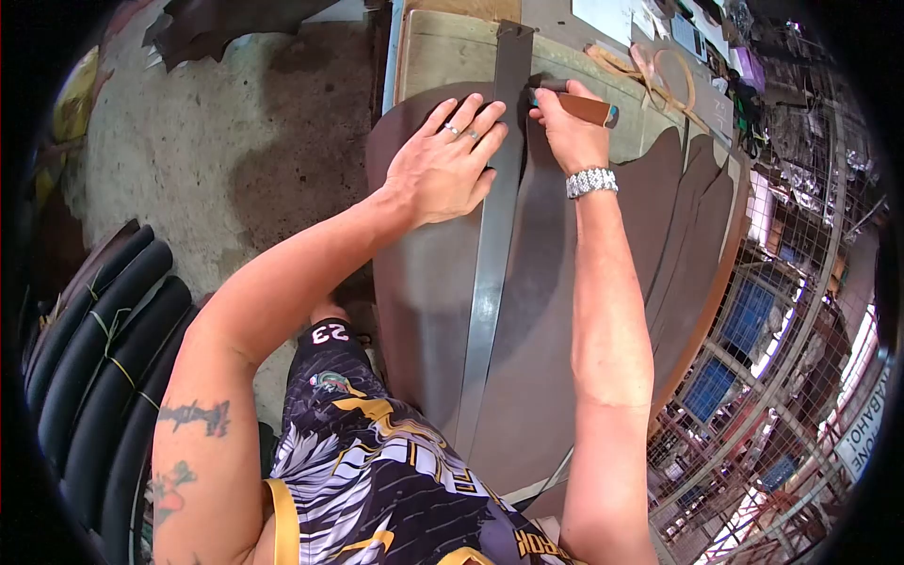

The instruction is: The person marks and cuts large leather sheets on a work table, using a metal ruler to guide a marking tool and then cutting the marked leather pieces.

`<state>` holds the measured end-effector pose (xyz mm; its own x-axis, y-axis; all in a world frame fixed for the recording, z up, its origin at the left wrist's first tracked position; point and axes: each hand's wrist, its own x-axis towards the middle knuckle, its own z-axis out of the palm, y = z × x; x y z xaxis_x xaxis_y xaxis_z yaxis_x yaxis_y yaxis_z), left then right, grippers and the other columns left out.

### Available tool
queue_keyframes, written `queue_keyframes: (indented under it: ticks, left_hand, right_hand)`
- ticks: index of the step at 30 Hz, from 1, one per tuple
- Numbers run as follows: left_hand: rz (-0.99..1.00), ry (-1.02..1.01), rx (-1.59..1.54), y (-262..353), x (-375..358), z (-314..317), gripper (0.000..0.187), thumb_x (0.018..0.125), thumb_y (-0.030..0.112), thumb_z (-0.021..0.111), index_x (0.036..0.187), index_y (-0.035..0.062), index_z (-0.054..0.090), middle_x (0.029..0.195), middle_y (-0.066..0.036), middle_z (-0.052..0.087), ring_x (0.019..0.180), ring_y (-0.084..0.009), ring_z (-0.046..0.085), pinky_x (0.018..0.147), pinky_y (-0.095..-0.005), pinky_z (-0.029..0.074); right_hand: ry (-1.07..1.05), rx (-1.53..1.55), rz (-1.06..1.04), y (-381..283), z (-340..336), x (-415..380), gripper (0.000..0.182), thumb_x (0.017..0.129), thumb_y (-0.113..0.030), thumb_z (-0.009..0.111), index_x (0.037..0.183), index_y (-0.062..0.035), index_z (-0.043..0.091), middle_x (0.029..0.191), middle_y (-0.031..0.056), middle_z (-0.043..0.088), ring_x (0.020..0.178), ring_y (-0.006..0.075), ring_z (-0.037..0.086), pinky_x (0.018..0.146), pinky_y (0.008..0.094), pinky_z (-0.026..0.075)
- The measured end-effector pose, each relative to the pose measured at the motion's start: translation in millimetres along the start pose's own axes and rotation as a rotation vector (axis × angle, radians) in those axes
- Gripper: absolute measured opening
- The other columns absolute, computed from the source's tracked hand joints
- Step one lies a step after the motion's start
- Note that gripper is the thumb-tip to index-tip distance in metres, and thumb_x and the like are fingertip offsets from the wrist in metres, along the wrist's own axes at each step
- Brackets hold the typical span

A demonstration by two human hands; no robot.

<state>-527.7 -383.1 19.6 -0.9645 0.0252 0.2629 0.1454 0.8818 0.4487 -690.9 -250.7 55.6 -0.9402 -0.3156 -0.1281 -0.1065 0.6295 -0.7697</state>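
My left hand (450,160) lies flat with fingers apart, its fingertips on a long metal straightedge (488,282) and its palm over a large dark brown leather sheet (414,292). Two rings show on its fingers. Along the right edge of the straightedge, near its far end, my right hand (574,132) is closed around a brown-handled knife (586,108) with turquoise bits at both ends of the handle. The knife's blade is not clearly visible. Beside the straightedge, the leather's edge is parted near the right hand, showing a dark gap.
Irregular leather pieces (692,198) overlap at the table's right side. Tan strips (650,71) curl at the far right of the tabletop (452,52). Rolled dark sheets tied with string (104,348) stand at lower left. A wire mesh fence (753,330) runs along the right.
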Motion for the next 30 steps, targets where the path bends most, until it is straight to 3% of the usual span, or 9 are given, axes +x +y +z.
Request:
queue_keyframes:
  ticks: [2,6,13,17,19,23,27,29,30]
  left_hand:
    - [-0.002,0.0,0.001,0,0,0,0.057,0.092,0.03,0.067,0.141,0.0051,0.054,0.158,-0.011,0.046,0.149,-0.0322,0.038,0.123,-0.0497,0.028]
    - [-0.005,-0.009,0.006,0,0,0,0.057,0.092,0.03,0.066,0.142,0.005,0.054,0.158,-0.011,0.045,0.149,-0.0317,0.038,0.124,-0.0496,0.028]
    - [0.01,0.035,0.014,2,-3,-2,0.054,0.094,0.027,0.064,0.142,0.005,0.054,0.158,-0.011,0.046,0.149,-0.0312,0.038,0.123,-0.0479,0.029]
    - [0.019,0.048,0.021,2,-2,-4,0.049,0.095,0.021,0.06,0.141,0.0051,0.054,0.158,-0.01,0.046,0.149,-0.0304,0.039,0.124,-0.0475,0.029]
    - [0.006,0.006,0.037,5,1,-5,0.049,0.095,0.019,0.06,0.142,0.0054,0.054,0.159,-0.009,0.045,0.15,-0.0307,0.038,0.124,-0.0474,0.028]
    - [0.066,0.057,0.063,1,-2,-6,0.05,0.095,0.018,0.061,0.143,0.0066,0.053,0.161,-0.008,0.043,0.152,-0.0307,0.035,0.124,-0.0466,0.027]
    - [0.189,0.178,0.14,-7,13,0,0.036,0.097,0.03,0.064,0.124,0.0055,0.065,0.14,-0.014,0.061,0.13,-0.0346,0.055,0.106,-0.0475,0.043]
    - [-0.034,-0.171,0.213,25,60,-23,0.044,0.095,0.041,0.068,0.119,0.0032,0.066,0.135,-0.019,0.063,0.125,-0.0367,0.057,0.102,-0.0484,0.045]
    - [0.04,-0.043,0.267,22,76,-10,0.051,0.094,0.044,0.069,0.122,0.002,0.065,0.138,-0.02,0.061,0.128,-0.0377,0.056,0.103,-0.0496,0.045]
  right_hand:
    - [-0.01,-0.014,-0.014,-1,-1,-3,0.026,0.091,-0.025,0.069,0.085,-0.0009,0.063,0.075,0.0125,0.075,0.072,0.0217,0.076,0.068,0.037,0.056]
    - [-0.068,-0.081,-0.016,3,-9,-22,0.028,0.09,-0.029,0.067,0.082,-0.0017,0.064,0.075,0.0108,0.075,0.071,0.0227,0.074,0.069,0.0384,0.056]
    - [-0.133,-0.087,0.042,12,-35,-105,0.021,0.093,-0.024,0.07,0.097,-0.0032,0.072,0.085,0.007,0.073,0.078,0.0146,0.068,0.073,0.0306,0.053]
    - [0.081,0.544,0.065,-22,-79,-158,0.023,0.1,-0.016,0.068,0.114,0.0027,0.068,0.096,0.0101,0.075,0.085,0.0172,0.071,0.08,0.0329,0.056]
    - [0.167,0.775,-0.008,-21,-106,-188,0.037,0.102,-0.016,0.068,0.131,0.005,0.057,0.105,0.0172,0.073,0.091,0.0236,0.073,0.085,0.0372,0.059]
    - [0.254,0.922,-0.061,-36,-142,-250,0.049,0.1,-0.018,0.07,0.142,0.0017,0.052,0.109,0.017,0.072,0.092,0.0288,0.074,0.087,0.0439,0.059]
    - [0.326,1.022,-0.129,-45,-165,-307,0.047,0.101,-0.02,0.067,0.14,0.0019,0.054,0.115,0.0209,0.072,0.096,0.0304,0.074,0.088,0.0445,0.059]
    - [0.389,1.039,-0.125,-42,-177,-336,0.044,0.103,-0.02,0.064,0.139,0.0025,0.055,0.119,0.0234,0.071,0.102,0.0319,0.073,0.091,0.0451,0.057]
    - [0.428,1.046,-0.1,-41,-179,-353,0.043,0.103,-0.02,0.063,0.139,0.0031,0.055,0.121,0.0247,0.07,0.106,0.0329,0.072,0.094,0.0454,0.056]
